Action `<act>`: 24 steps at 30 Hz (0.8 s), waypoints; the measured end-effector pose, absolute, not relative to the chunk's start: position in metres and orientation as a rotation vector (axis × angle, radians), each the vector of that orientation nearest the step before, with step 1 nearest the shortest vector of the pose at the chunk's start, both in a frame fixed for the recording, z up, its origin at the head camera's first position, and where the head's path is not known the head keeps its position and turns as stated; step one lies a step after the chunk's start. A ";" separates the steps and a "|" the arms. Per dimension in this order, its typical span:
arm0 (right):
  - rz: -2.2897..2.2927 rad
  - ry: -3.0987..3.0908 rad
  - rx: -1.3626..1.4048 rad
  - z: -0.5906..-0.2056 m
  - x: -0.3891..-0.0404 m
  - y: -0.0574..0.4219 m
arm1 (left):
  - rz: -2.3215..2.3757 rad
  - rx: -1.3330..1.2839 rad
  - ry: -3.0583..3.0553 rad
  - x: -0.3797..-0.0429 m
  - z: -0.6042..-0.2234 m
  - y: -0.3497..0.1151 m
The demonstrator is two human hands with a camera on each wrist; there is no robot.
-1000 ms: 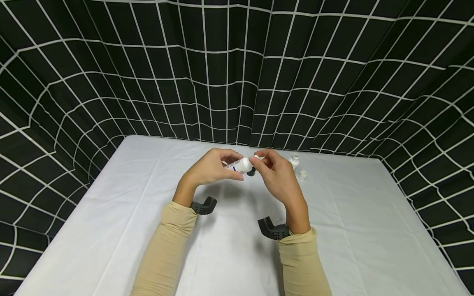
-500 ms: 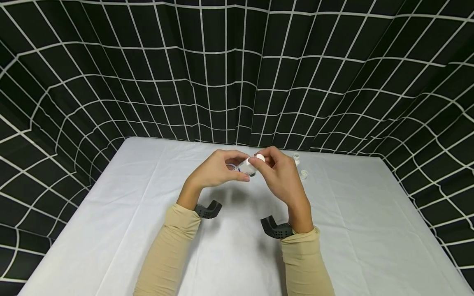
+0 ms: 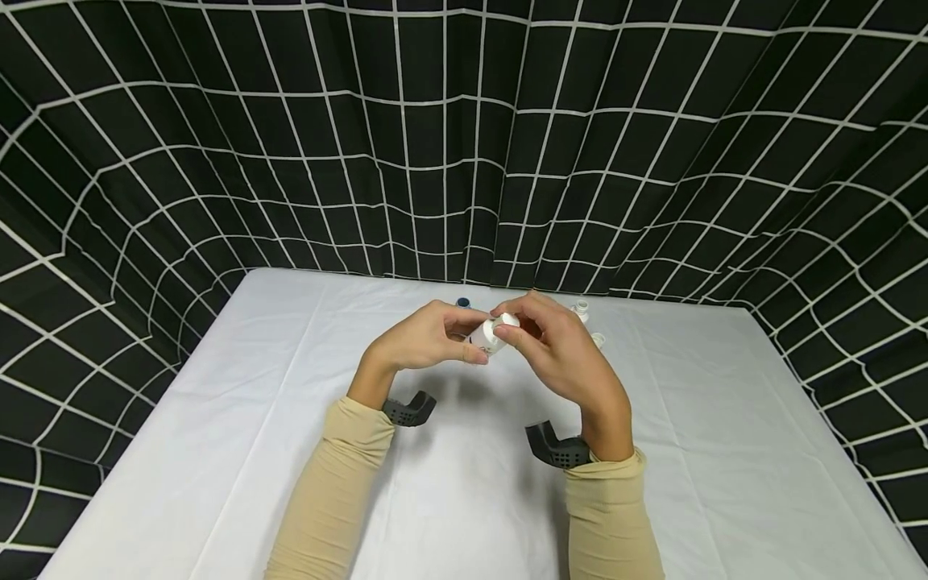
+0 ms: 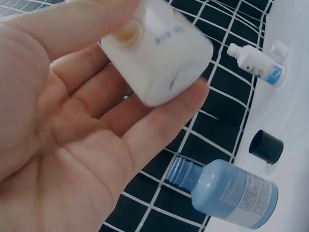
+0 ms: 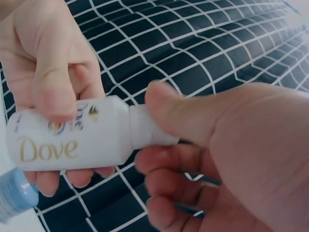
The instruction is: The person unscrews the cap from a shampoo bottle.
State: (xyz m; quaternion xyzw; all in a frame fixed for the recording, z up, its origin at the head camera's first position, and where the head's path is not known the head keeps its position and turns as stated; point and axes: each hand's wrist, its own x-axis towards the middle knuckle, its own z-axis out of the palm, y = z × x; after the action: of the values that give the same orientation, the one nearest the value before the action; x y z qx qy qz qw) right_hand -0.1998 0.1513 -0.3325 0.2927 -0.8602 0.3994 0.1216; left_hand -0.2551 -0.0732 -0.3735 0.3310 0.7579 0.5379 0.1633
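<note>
My left hand grips a white Dove bottle by its body, the thumb over the label and the other fingers behind it. On its neck sits a white cap, pinched between the thumb and fingers of my right hand. Raised over the table, the bottle is tilted with its cap end toward the right hand. In the left wrist view the bottle's base faces the camera, while the cap is out of sight.
An uncapped blue bottle stands behind the hands, near a black cap. Farther right, an uncapped white bottle with a blue label stands beside a loose white cap. A gridded black curtain borders the white table.
The held bottle has tipped and shifted slightly right and nearer. My right hand has turned at its cap and moved a little right. The blue bottle's mouth now shows behind my left hand.
</note>
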 end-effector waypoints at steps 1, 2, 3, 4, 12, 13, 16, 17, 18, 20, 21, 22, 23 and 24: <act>1.150 -2.523 0.852 -0.332 -0.200 0.152 | 1.528 0.937 2.176 -0.255 -0.373 -0.073; 1.130 -2.534 0.849 -0.332 -0.200 0.152 | 1.523 0.927 2.189 -0.255 -0.374 -0.072; 1.118 -2.544 0.844 -0.332 -0.200 0.152 | 1.518 0.918 2.203 -0.255 -0.374 -0.072; 1.115 -2.553 0.840 -0.332 -0.200 0.152 | 1.516 0.907 2.216 -0.255 -0.374 -0.071; 1.210 -2.673 0.722 -0.332 -0.204 0.154 | 1.541 0.841 2.284 -0.257 -0.375 -0.069; 1.226 -2.689 0.686 -0.332 -0.204 0.154 | 1.545 0.835 2.290 -0.257 -0.375 -0.069; 1.237 -2.710 0.566 -0.332 -0.205 0.153 | 1.557 0.818 2.301 -0.258 -0.375 -0.070; 1.233 -2.714 0.517 -0.333 -0.206 0.153 | 1.557 0.816 2.304 -0.258 -0.376 -0.070; 1.225 -2.716 0.467 -0.333 -0.206 0.152 | 1.559 0.815 2.306 -0.258 -0.376 -0.069; 1.210 -2.722 0.380 -0.334 -0.207 0.152 | 1.559 0.810 2.311 -0.259 -0.377 -0.068; 1.205 -2.723 0.347 -0.334 -0.207 0.152 | 1.554 0.806 2.316 -0.259 -0.377 -0.068; 1.202 -2.722 0.323 -0.334 -0.208 0.151 | 1.550 0.808 2.322 -0.259 -0.377 -0.067; 1.202 -2.715 0.309 -0.334 -0.208 0.151 | 1.545 0.809 2.328 -0.259 -0.377 -0.066; 1.198 -2.710 0.303 -0.334 -0.208 0.151 | 1.539 0.810 2.335 -0.258 -0.377 -0.066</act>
State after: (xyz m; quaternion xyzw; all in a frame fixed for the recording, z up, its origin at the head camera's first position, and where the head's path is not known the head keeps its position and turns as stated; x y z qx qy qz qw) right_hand -0.2081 0.1509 -0.3343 0.1014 -0.9068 0.4009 0.0817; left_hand -0.2584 -0.0660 -0.3766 0.2764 0.7967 0.5250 0.1149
